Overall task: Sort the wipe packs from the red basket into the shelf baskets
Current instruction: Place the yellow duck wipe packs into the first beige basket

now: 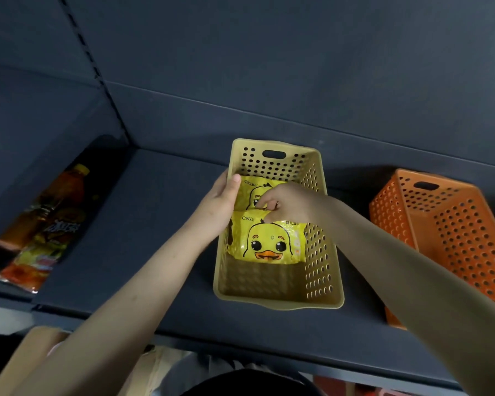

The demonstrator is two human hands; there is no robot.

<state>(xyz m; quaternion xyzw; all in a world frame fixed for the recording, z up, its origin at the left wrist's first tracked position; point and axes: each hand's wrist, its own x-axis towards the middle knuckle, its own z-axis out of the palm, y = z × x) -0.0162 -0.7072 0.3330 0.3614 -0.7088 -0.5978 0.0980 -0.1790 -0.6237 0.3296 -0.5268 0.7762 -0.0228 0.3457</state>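
Note:
A yellow perforated basket (320, 270) stands on the dark shelf. Two yellow duck-face wipe packs lie inside it: the near pack (269, 241) and the far pack (247, 192) behind it. My left hand (220, 201) grips the basket's left rim, thumb over the edge. My right hand (283, 201) reaches into the basket, and its fingertips pinch the top edge of the near pack. The red basket is out of view.
An orange perforated basket (446, 224) stands on the same shelf to the right. On the left, bottles of orange drink (40, 224) lie on the neighbouring shelf bay. The shelf's front edge (240, 350) runs below the baskets.

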